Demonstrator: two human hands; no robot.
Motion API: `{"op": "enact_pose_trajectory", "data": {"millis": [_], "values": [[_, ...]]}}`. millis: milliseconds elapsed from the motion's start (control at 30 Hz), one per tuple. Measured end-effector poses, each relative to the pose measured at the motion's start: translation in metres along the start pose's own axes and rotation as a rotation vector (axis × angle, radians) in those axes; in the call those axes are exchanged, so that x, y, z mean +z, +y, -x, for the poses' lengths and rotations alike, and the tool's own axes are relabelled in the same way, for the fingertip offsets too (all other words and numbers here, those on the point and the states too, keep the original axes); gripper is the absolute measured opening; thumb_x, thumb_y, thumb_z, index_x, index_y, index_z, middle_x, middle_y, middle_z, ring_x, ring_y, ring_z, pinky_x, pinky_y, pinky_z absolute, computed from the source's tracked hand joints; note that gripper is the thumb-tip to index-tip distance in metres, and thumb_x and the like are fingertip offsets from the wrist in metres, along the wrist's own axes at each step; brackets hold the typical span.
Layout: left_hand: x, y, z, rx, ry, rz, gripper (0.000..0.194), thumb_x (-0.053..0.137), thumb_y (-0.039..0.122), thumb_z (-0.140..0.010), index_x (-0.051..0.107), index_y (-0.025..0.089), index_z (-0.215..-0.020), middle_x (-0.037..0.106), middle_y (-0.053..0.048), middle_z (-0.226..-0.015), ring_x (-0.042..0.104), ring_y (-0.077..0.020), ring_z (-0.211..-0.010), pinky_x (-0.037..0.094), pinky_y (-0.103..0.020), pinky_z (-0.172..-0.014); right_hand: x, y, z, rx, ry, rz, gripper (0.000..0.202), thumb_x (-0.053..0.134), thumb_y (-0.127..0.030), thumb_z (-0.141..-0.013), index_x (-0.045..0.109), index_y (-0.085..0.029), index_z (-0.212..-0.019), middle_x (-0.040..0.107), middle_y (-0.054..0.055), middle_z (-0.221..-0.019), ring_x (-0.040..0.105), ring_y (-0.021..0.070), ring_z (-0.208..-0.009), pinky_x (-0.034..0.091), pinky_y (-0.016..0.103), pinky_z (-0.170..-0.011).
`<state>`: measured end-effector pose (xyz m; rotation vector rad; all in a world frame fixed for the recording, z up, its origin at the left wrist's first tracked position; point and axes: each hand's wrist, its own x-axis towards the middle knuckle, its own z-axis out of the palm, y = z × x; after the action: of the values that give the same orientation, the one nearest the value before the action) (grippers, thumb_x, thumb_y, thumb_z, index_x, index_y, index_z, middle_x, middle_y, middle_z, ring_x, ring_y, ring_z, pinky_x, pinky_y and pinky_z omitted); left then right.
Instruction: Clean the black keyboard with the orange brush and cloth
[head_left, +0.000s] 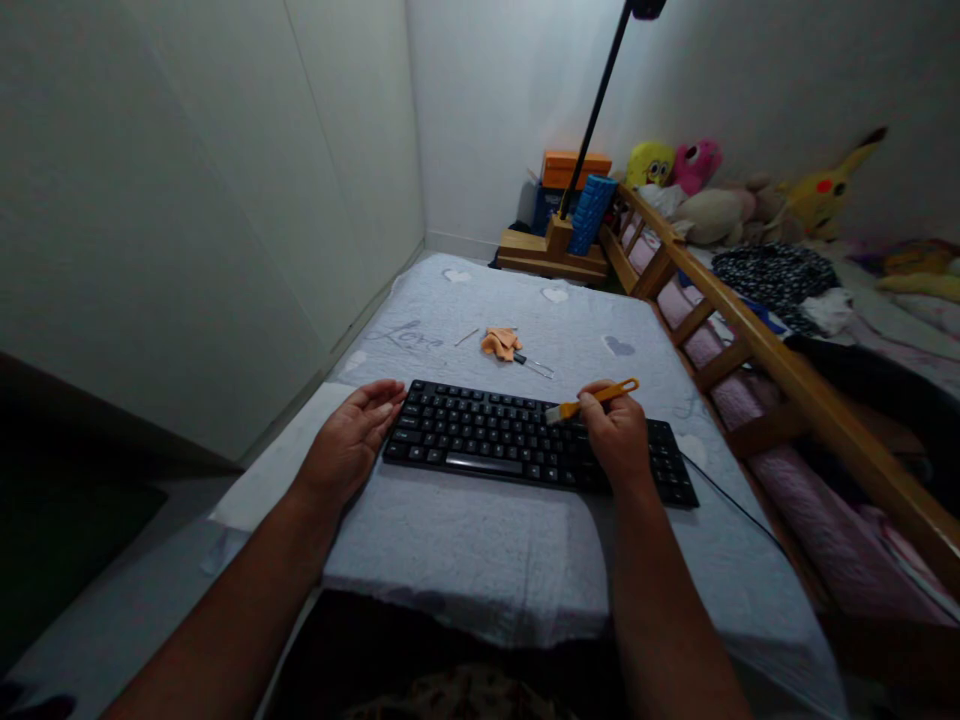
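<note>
A black keyboard (480, 430) lies across the cloth-covered table in front of me. My left hand (352, 435) rests against its left end, fingers stretched out and holding nothing. In my right hand (619, 435) is a small brush (574, 408) with an orange handle, pinched between thumb and fingers. The brush's pale bristles are at the upper right part of the keys; whether they touch is too small to tell. My right hand and wrist hide part of the keyboard's right side.
Beyond the keyboard lie a crumpled orange cloth (501, 344), a dark-handled tool with metal prongs (536, 367) and a thin stick (466, 337). The keyboard cable (735, 500) runs off rightward. A wooden bed rail (720, 275) borders the right; a lamp stand (555, 255) stands behind.
</note>
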<state>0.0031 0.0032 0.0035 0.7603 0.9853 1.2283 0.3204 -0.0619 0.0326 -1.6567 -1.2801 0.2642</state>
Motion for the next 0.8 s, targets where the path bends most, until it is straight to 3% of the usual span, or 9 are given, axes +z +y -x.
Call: {"op": "enact_pose_trajectory", "data": {"millis": [167,367,533,800], "values": [[0.0,0.0,0.0,0.005,-0.006,0.002,0.027,0.072,0.015,-0.077,0.068,0.018,-0.104,0.069,-0.008,-0.115,0.064,-0.019,-0.115,0.049,-0.032,-0.107,0.011,-0.004,0.003,0.021,-0.165,-0.101,0.027,0.055,-0.043,-0.087,0.065,-0.018,-0.085,0.063,0.001,-0.065,0.061,0.0181,-0.06,0.046,0.029,-0.061],[-0.002,-0.001,0.0,-0.006,-0.007,0.008,0.028,0.071,0.014,-0.077,0.068,0.017,-0.104,0.069,-0.009,-0.116,0.063,-0.019,-0.117,0.048,-0.03,-0.108,0.007,0.0,0.001,-0.079,0.0,0.2,0.025,0.049,-0.037,-0.087,0.066,-0.019,-0.08,0.064,0.003,-0.064,0.061,0.0193,-0.06,0.044,0.031,-0.065],[-0.001,-0.001,0.0,0.011,0.003,-0.006,0.026,0.069,0.014,-0.078,0.068,0.017,-0.103,0.068,-0.009,-0.117,0.063,-0.02,-0.117,0.049,-0.032,-0.107,-0.001,0.005,0.0,-0.098,0.128,0.339,0.025,0.046,-0.031,-0.085,0.068,-0.019,-0.088,0.062,0.002,-0.063,0.057,0.0188,-0.056,0.042,0.032,-0.064],[-0.003,-0.004,-0.002,0.011,-0.012,0.007,0.029,0.072,0.015,-0.077,0.069,0.017,-0.106,0.068,-0.01,-0.118,0.063,-0.0189,-0.117,0.048,-0.029,-0.107,0.006,-0.007,0.006,-0.119,0.095,0.367,0.024,0.046,-0.03,-0.084,0.068,-0.02,-0.084,0.063,0.003,-0.063,0.058,0.0201,-0.059,0.041,0.032,-0.063]]}}
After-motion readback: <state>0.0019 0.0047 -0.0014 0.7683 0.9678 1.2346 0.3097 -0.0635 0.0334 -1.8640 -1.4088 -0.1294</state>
